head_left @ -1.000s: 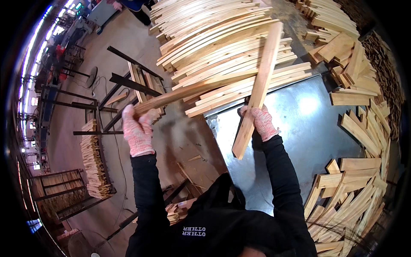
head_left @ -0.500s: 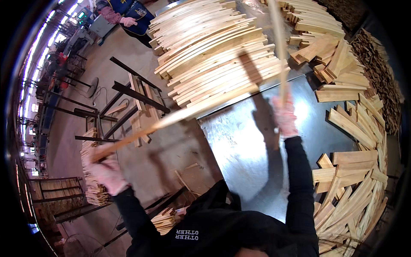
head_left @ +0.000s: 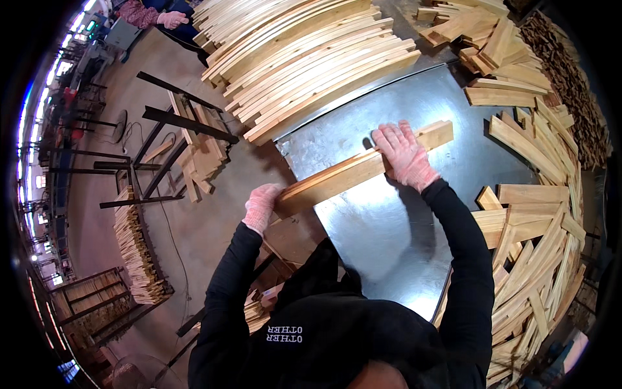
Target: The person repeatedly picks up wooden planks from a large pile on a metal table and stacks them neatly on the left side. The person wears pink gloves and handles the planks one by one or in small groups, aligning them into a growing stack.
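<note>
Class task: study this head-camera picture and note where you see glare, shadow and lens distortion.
Head view: pale glare on the metal table near the person's body; the right hand and its sleeve cast a dark shadow across the sheet; the straight slats of the wooden stack bow toward the rim; black corners ring the fisheye image.

Both gloved hands grip a wooden slat (head_left: 363, 170) lying across the left edge of the metal table (head_left: 402, 227), the left hand (head_left: 261, 207) at its overhanging end, the right hand (head_left: 405, 154) pressing near its far end.

Slat (head_left: 350, 174) on metal table (head_left: 389, 227), slat stack (head_left: 304, 58) behind
</note>
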